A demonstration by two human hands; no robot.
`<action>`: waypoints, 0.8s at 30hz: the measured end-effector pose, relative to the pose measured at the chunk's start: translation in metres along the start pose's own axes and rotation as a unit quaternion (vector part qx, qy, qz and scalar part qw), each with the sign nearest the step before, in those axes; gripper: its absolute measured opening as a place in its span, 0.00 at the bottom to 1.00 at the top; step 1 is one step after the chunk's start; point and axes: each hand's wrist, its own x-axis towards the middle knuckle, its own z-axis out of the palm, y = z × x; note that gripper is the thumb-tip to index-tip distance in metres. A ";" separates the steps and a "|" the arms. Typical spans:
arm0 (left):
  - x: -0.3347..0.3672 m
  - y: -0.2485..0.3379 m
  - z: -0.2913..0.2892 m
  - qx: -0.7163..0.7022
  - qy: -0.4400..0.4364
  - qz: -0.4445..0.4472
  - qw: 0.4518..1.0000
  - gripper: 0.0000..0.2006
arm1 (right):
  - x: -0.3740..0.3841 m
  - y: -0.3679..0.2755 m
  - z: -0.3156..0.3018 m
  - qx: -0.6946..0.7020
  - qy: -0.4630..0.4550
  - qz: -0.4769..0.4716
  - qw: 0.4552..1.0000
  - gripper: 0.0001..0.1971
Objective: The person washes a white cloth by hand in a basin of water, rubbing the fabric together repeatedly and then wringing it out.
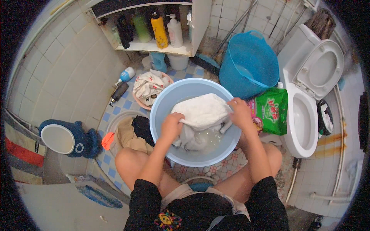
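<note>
A light blue basin stands between my knees with cloudy, sudsy water in it. Stretched over the water is a white cloth, perhaps a towel or garment; its exact kind is unclear. My left hand pinches its left edge, above the near-left part of the basin. At the cloth's right edge, close to the basin's right rim, my right hand is closed on it too. Greyish-white wet fabric lies beneath, partly in the water; whether it belongs to the same piece I cannot tell.
Left of the basin are tan clothes with black fabric, and a pink basin of patterned laundry. A tall blue bucket, green pouch and toilet stand right. Beyond is a cabinet with bottles.
</note>
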 end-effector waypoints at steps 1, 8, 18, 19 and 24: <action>-0.001 0.003 -0.009 0.003 0.000 -0.004 1.000 0.08 | -0.004 -0.023 -0.006 0.022 0.013 -0.099 0.995 0.15; 0.009 0.034 -0.054 -0.088 0.035 -0.028 0.995 0.10 | -0.007 -0.062 0.029 0.101 -0.054 -0.172 0.978 0.17; 0.009 0.044 -0.036 -0.160 0.200 0.001 0.967 0.16 | 0.010 -0.078 -0.027 0.495 -0.135 -0.048 0.857 0.08; 0.006 0.048 -0.027 -0.100 0.205 -0.007 0.974 0.17 | 0.012 -0.077 -0.028 0.511 -0.141 -0.038 0.847 0.08; -0.003 0.055 -0.005 -0.118 0.218 0.004 0.969 0.17 | 0.016 -0.064 -0.017 0.674 -0.064 0.071 0.733 0.11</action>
